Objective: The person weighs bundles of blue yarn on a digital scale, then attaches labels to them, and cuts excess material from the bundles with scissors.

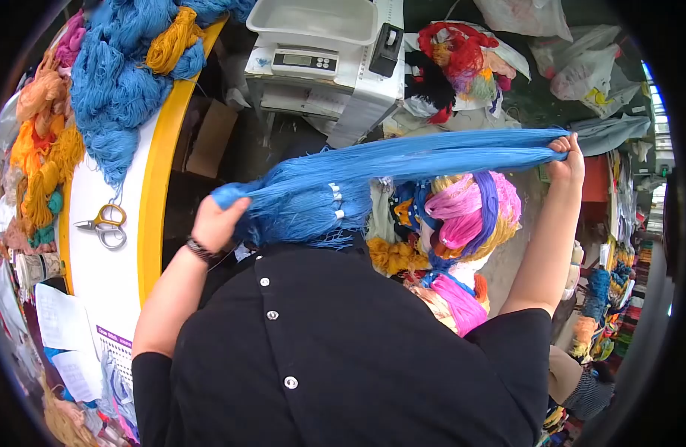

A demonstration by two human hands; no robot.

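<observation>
A long blue skein of yarn is stretched across in front of my chest. My left hand is closed around its left end, with a bit of blue showing above the fist. At the far right, my right hand grips the other end, arm held out. Between them, a loose blue bundle with white bands around it hangs near my left hand. Scissors with yellow and grey handles lie on the white table to my left, apart from both hands.
Piles of blue yarn and orange yarn cover the table's far left. A digital scale with a white tray stands ahead. Pink and multicoloured skeins lie below the stretched yarn. Plastic bags sit at the upper right.
</observation>
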